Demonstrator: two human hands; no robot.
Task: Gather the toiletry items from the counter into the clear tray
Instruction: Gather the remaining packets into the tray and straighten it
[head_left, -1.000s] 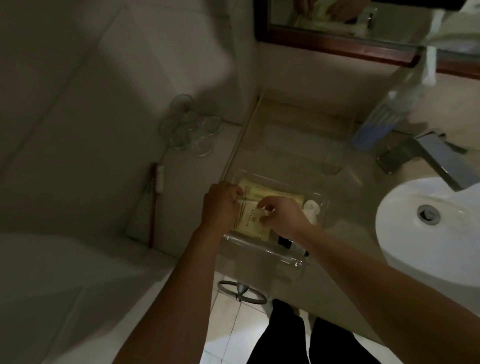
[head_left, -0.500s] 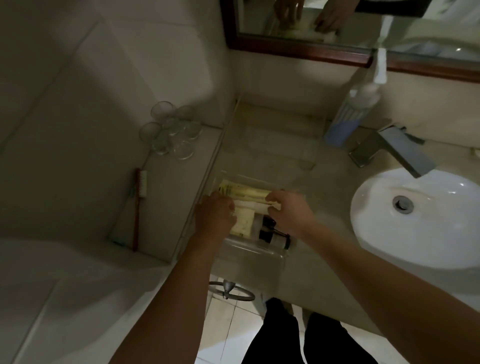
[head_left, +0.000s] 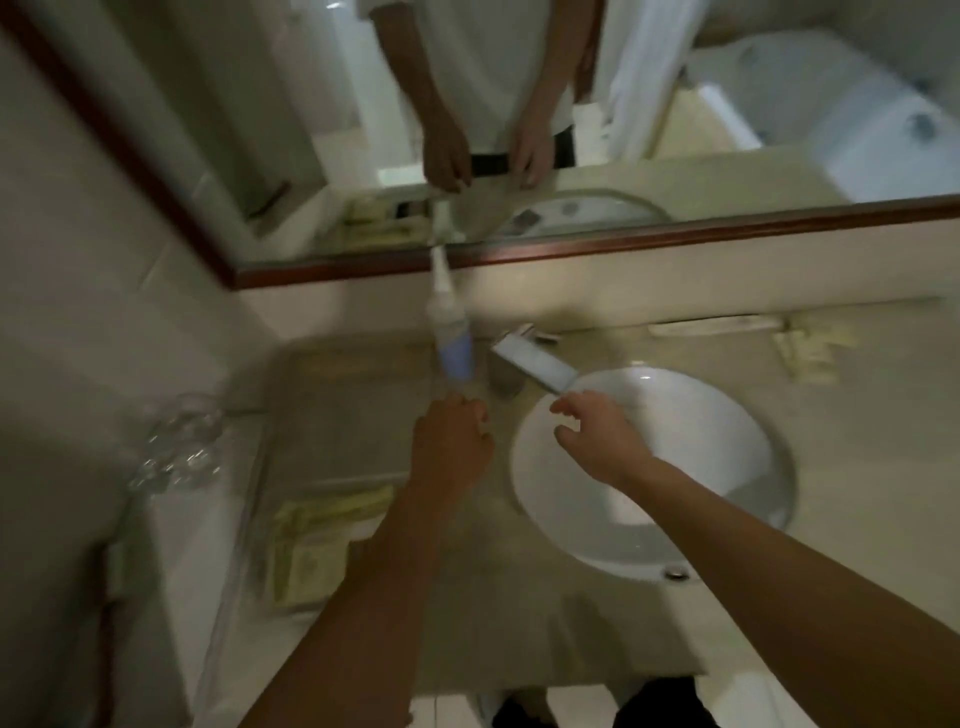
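Note:
The clear tray (head_left: 332, 405) lies on the counter to the left of the sink, with several yellowish packets (head_left: 317, 540) in its near end. My left hand (head_left: 449, 441) hovers past the tray's right edge, fingers loosely curled and holding nothing, just below a white and blue pump bottle (head_left: 452, 343). My right hand (head_left: 597, 436) hangs open over the white basin (head_left: 675, 452). Pale toiletry items (head_left: 800, 343) lie on the counter at the far right, behind the basin. The picture is motion-blurred.
A chrome faucet (head_left: 535, 364) juts over the basin beside the bottle. Several drinking glasses (head_left: 182, 447) stand on the ledge left of the tray. A wood-framed mirror (head_left: 571, 104) covers the back wall. A toothbrush (head_left: 111, 577) lies at the far left.
Both hands have come out of the tray's near end and moved up and right, toward the bottle and basin. The view has swung right and upward, showing more mirror and counter.

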